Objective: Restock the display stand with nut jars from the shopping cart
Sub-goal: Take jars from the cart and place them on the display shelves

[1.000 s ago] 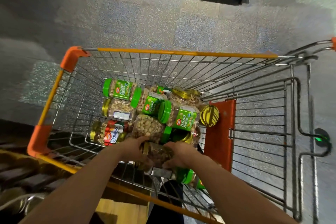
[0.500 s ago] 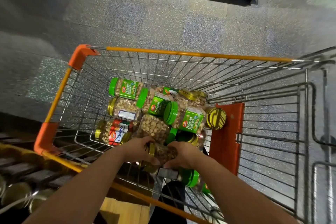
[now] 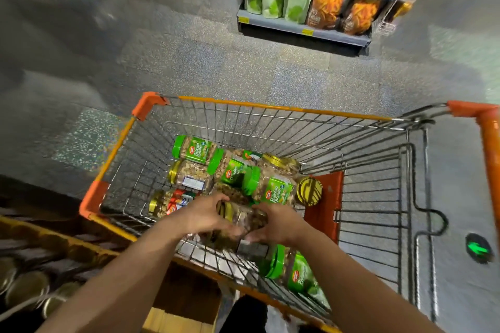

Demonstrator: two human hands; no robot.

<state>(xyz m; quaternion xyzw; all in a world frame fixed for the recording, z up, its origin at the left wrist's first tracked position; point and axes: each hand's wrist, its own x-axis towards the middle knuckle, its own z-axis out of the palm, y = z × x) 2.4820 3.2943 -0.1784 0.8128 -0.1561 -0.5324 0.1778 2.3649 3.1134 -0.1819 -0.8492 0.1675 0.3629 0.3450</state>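
Nearest the camera, two bare forearms reach down into the wire shopping cart [image 3: 273, 111] from its near edge. The left hand [image 3: 201, 215] and the right hand [image 3: 276, 224] meet over one gold-lidded nut jar [image 3: 238, 217] lying on its side; the left hand's fingers curl round the lid end and the right hand's fingers wrap the other end, so both hands are clamped on the jar. It sits near the cart's near edge, just above the other jars. At the near right corner of the cart a green-lidded pistachio jar [image 3: 295, 270] lies on the cart floor, seen through the wire wall. At the lower left, outside the cart's near left corner, the display stand [image 3: 40, 249] shows rows of round jar lids, blurred. Beyond the hands, more jars are heaped in the middle of the cart: a cashew jar [image 3: 170, 201] with a gold lid to the left, a green-lidded jar [image 3: 270, 189] in the centre, and another green-lidded jar [image 3: 194, 149] farthest back. An orange flap [image 3: 328, 192] stands at the right of the heap. Farther off across the speckled floor [image 3: 189, 62], a shelf unit [image 3: 305, 32] holds green and orange bags.
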